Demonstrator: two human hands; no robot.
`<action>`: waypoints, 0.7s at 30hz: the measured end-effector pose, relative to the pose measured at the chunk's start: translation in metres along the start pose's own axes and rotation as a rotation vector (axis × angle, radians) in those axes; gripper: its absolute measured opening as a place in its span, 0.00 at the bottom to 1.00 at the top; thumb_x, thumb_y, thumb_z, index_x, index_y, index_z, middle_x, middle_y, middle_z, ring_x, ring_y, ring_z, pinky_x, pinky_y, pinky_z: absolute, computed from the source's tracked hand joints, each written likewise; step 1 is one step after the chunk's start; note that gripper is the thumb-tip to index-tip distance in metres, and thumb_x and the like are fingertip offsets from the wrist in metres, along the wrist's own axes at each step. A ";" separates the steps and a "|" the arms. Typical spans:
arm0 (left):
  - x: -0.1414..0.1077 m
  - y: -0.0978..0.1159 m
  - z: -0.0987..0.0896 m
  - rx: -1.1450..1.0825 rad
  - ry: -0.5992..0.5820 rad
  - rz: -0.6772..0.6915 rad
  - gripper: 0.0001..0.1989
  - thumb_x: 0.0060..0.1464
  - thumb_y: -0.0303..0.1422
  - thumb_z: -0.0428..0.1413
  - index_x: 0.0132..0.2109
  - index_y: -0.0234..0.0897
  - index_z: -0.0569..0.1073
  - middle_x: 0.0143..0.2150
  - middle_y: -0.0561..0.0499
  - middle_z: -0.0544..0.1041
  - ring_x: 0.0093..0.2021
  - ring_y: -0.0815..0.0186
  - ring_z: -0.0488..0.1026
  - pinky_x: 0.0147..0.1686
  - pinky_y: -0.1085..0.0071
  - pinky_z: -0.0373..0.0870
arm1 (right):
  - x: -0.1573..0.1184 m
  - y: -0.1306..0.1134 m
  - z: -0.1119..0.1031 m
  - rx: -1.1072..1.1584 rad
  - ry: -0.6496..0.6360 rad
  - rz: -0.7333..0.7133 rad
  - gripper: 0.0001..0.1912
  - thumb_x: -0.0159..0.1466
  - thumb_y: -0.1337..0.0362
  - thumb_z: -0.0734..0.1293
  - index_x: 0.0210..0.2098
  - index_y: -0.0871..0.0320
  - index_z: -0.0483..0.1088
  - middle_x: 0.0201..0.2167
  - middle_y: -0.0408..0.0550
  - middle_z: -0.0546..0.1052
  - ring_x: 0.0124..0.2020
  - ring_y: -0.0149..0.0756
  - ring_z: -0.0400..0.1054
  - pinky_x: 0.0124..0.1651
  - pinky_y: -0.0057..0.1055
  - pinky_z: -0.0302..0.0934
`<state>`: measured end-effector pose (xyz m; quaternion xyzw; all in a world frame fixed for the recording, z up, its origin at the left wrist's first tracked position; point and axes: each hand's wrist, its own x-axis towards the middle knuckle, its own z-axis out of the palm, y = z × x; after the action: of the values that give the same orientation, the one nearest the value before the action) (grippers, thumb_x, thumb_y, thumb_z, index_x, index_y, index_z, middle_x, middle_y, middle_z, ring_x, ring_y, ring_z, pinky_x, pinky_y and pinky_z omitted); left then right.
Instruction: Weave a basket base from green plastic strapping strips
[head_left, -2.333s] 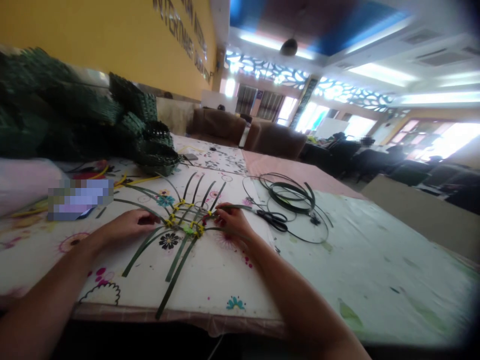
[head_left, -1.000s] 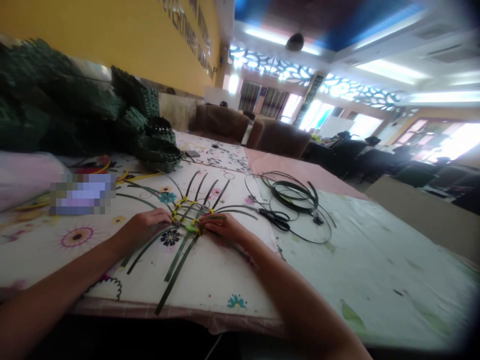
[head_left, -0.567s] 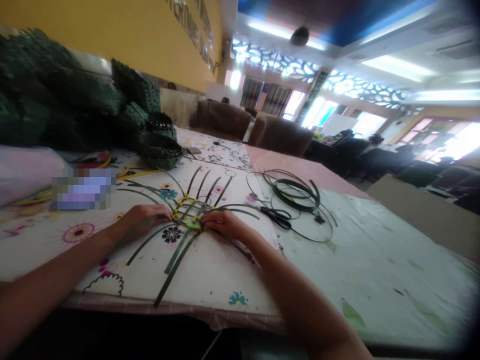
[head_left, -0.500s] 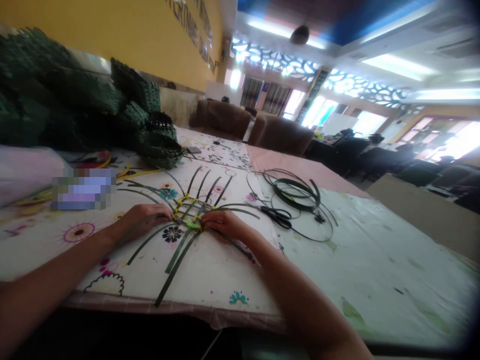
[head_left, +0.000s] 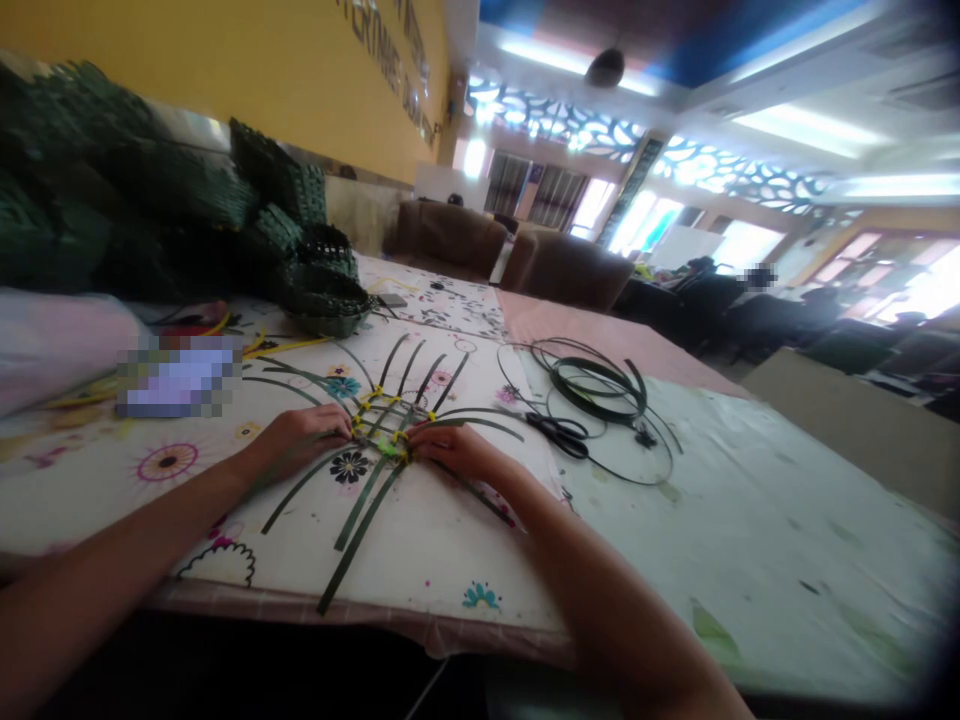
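A flat woven strip base (head_left: 390,410) lies on the flowered tablecloth. Dark green strips cross in an open grid at its middle, and their loose ends fan out all round. Yellow ties mark the grid's edge, with a bright green bit (head_left: 388,448) at the near side. Closed fingers of my left hand (head_left: 319,428) pinch the grid's left edge. On the near right corner, my right hand (head_left: 454,447) has its fingers pressed together over the weave. The fingertips partly hide the strips under them.
Black-handled scissors (head_left: 559,435) lie right of the weave, beside a coil of green strip (head_left: 600,388). Finished-looking green baskets (head_left: 322,290) are piled at the back left. A pink-white bag (head_left: 67,345) and yellow strips (head_left: 289,348) sit at the left. Brown chairs (head_left: 566,270) stand behind the table.
The view has shifted slightly, so everything sits a little further right. Both hands keep their places on the weave, with no clear change in their hold.
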<state>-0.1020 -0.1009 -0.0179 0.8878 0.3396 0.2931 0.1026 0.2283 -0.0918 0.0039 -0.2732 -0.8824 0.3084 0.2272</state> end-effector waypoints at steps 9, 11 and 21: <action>-0.004 0.008 -0.001 0.095 0.002 -0.015 0.12 0.70 0.38 0.53 0.41 0.39 0.78 0.47 0.48 0.80 0.44 0.65 0.79 0.44 0.72 0.71 | -0.001 -0.003 -0.001 0.000 0.025 0.031 0.12 0.71 0.62 0.67 0.49 0.51 0.82 0.58 0.46 0.81 0.58 0.39 0.76 0.66 0.37 0.66; -0.005 0.011 -0.001 0.090 0.005 -0.020 0.13 0.70 0.38 0.53 0.41 0.39 0.78 0.47 0.47 0.80 0.44 0.65 0.79 0.43 0.72 0.71 | -0.003 -0.009 -0.006 0.008 0.022 0.029 0.13 0.71 0.62 0.66 0.51 0.52 0.81 0.58 0.47 0.81 0.58 0.39 0.76 0.65 0.38 0.67; -0.003 0.013 0.001 0.086 0.024 -0.041 0.09 0.70 0.37 0.54 0.43 0.39 0.77 0.44 0.48 0.79 0.42 0.66 0.78 0.43 0.73 0.70 | 0.039 -0.029 -0.031 -0.233 -0.056 -0.068 0.16 0.71 0.71 0.63 0.51 0.59 0.80 0.50 0.52 0.84 0.51 0.38 0.79 0.57 0.34 0.70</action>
<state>-0.0961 -0.1124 -0.0148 0.8808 0.3711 0.2867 0.0662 0.2073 -0.0736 0.0540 -0.2591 -0.9269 0.2036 0.1795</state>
